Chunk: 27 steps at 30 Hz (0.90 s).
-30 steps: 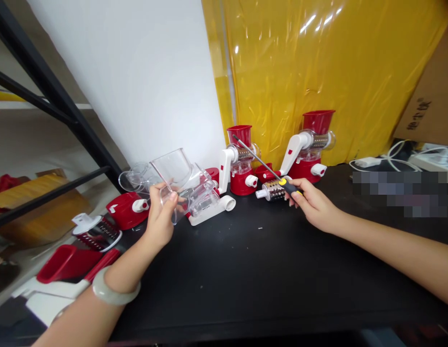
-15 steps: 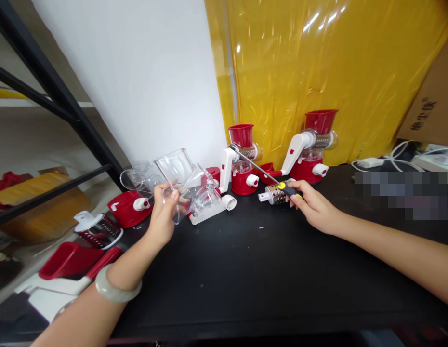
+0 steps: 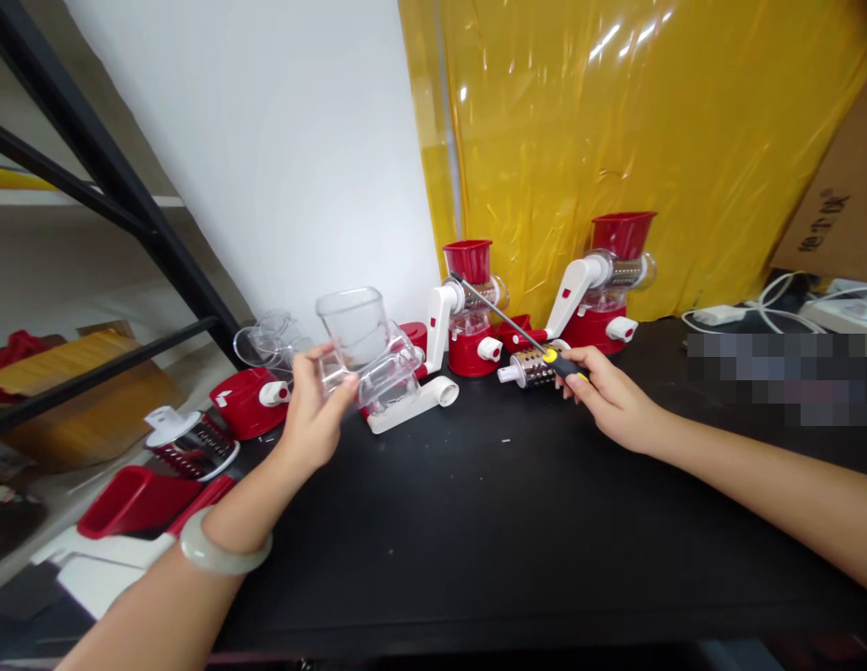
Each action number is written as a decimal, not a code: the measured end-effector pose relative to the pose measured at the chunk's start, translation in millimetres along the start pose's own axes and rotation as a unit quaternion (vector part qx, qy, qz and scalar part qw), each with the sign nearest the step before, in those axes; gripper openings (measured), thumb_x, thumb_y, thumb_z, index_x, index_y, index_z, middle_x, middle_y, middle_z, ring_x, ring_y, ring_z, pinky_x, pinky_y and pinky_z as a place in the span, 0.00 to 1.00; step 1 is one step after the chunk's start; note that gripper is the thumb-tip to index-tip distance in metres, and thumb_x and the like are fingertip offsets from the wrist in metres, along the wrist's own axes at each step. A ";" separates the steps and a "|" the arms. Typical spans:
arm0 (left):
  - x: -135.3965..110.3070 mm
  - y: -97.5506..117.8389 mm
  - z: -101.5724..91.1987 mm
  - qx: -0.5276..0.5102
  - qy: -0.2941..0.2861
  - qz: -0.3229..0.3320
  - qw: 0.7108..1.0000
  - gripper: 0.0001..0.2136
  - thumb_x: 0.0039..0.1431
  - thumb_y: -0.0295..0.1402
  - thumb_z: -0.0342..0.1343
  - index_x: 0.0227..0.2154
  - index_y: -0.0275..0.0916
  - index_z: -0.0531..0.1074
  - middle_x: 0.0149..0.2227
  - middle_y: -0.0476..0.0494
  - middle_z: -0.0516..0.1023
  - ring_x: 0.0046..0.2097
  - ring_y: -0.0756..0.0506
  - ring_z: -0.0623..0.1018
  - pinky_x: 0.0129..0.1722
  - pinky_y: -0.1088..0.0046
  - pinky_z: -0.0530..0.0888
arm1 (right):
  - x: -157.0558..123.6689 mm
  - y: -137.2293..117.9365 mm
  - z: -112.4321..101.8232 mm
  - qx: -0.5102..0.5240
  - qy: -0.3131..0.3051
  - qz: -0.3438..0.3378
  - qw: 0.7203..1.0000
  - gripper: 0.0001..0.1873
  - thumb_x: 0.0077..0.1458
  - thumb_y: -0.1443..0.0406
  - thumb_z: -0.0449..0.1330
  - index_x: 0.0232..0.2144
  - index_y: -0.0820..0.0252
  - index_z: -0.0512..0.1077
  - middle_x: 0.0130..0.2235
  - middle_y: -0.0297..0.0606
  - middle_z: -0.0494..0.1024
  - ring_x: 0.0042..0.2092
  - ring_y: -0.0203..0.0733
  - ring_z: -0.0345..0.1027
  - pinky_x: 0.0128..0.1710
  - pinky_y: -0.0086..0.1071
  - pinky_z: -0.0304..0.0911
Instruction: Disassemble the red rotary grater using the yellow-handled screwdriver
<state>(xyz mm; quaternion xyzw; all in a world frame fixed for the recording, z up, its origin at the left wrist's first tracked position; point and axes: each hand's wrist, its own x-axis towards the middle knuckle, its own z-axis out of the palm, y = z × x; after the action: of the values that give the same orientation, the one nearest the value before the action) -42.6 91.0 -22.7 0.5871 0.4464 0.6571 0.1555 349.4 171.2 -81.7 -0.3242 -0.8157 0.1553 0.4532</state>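
Observation:
My left hand [image 3: 318,410] grips a clear plastic grater housing [image 3: 356,331] by its lower left side, raised above the table with its square chute upward. Behind it lies a white crank handle [image 3: 412,407], partly covered by the housing. In my right hand [image 3: 601,391] is a screwdriver [image 3: 563,365] with a black and yellow grip. Its long shaft slants up to the left, and its tip appears in front of an assembled rotary grater [image 3: 474,317]. Just beyond the right hand a metal grating drum [image 3: 535,368] with a white shaft lies on its side.
Another assembled grater [image 3: 608,289] stands at the back right. At the left are a red grater base [image 3: 246,403], a second drum [image 3: 196,445] and a red hopper [image 3: 126,503]. White cables [image 3: 762,303] run at the far right, and a black shelf frame [image 3: 112,205] rises on the left.
The clear housing in my left hand has turned and shifted slightly right, its chute now more upright. My right hand and the screwdriver have hardly moved.

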 end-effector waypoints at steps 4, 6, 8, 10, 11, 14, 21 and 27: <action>3.3 -4.8 -7.9 0.011 0.010 -0.021 1.000 0.24 0.54 0.48 0.65 0.47 0.43 0.65 0.43 0.42 0.75 0.34 0.44 0.77 0.28 0.69 0.75 | 0.3 -0.5 0.2 0.001 -0.001 -0.007 1.000 0.13 0.68 0.56 0.49 0.49 0.55 0.63 0.35 0.39 0.77 0.32 0.43 0.73 0.34 0.39 0.72; 3.9 -3.5 -8.3 0.019 0.001 -0.016 1.000 0.24 0.55 0.50 0.63 0.48 0.43 0.65 0.43 0.42 0.75 0.33 0.44 0.77 0.27 0.69 0.74 | 0.5 -1.5 0.2 0.002 -0.003 -0.012 1.000 0.12 0.68 0.57 0.49 0.49 0.54 0.63 0.35 0.39 0.77 0.32 0.43 0.73 0.34 0.39 0.72; 4.0 -1.4 -6.9 0.029 0.000 -0.012 1.000 0.24 0.55 0.50 0.63 0.47 0.43 0.65 0.43 0.42 0.74 0.34 0.44 0.77 0.28 0.69 0.74 | 0.6 -2.2 0.1 0.005 -0.004 -0.009 1.000 0.12 0.68 0.56 0.49 0.48 0.54 0.63 0.35 0.38 0.77 0.32 0.43 0.73 0.34 0.38 0.72; 3.8 -0.1 -5.1 0.049 -0.001 -0.012 0.999 0.23 0.53 0.48 0.66 0.46 0.42 0.66 0.44 0.42 0.74 0.37 0.43 0.77 0.31 0.68 0.75 | 0.5 -2.6 0.2 0.007 -0.005 0.000 1.000 0.13 0.68 0.55 0.49 0.48 0.55 0.63 0.35 0.39 0.77 0.32 0.43 0.73 0.33 0.39 0.73; 3.8 0.2 -4.5 0.054 0.003 -0.011 0.998 0.22 0.56 0.49 0.63 0.45 0.42 0.67 0.42 0.42 0.74 0.37 0.43 0.78 0.31 0.68 0.75 | 0.4 -2.5 0.3 0.007 -0.006 0.003 1.000 0.13 0.68 0.54 0.49 0.48 0.55 0.63 0.35 0.39 0.77 0.32 0.43 0.73 0.33 0.39 0.73; 3.7 -0.9 -3.9 0.058 0.008 -0.012 0.998 0.24 0.52 0.47 0.67 0.46 0.42 0.66 0.43 0.42 0.74 0.40 0.42 0.78 0.32 0.68 0.76 | -0.1 -1.8 1.1 0.003 -0.006 0.001 1.000 0.13 0.68 0.54 0.49 0.47 0.55 0.63 0.35 0.40 0.77 0.32 0.43 0.73 0.33 0.39 0.73; 3.0 -7.1 -1.8 -0.008 0.032 -0.040 0.999 0.23 0.54 0.50 0.64 0.44 0.43 0.62 0.40 0.45 0.73 0.32 0.47 0.77 0.27 0.71 0.74 | -0.4 -1.8 0.2 -0.020 -0.018 -0.008 1.000 0.12 0.68 0.55 0.49 0.47 0.55 0.63 0.35 0.39 0.78 0.33 0.43 0.74 0.34 0.39 0.73; 1.0 -7.9 6.0 -0.093 0.063 -0.072 0.991 0.25 0.52 0.55 0.63 0.40 0.46 0.58 0.38 0.50 0.74 0.30 0.48 0.76 0.28 0.70 0.75 | -2.4 -5.3 -3.7 -0.051 -0.061 0.002 0.997 0.14 0.68 0.56 0.50 0.50 0.55 0.65 0.33 0.37 0.78 0.32 0.44 0.75 0.33 0.39 0.71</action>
<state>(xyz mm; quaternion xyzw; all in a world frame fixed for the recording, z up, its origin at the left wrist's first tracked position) -40.0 98.5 -28.7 0.4935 0.4334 0.7188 0.2281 351.4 165.5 -78.3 -0.3383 -0.8483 0.1337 0.3847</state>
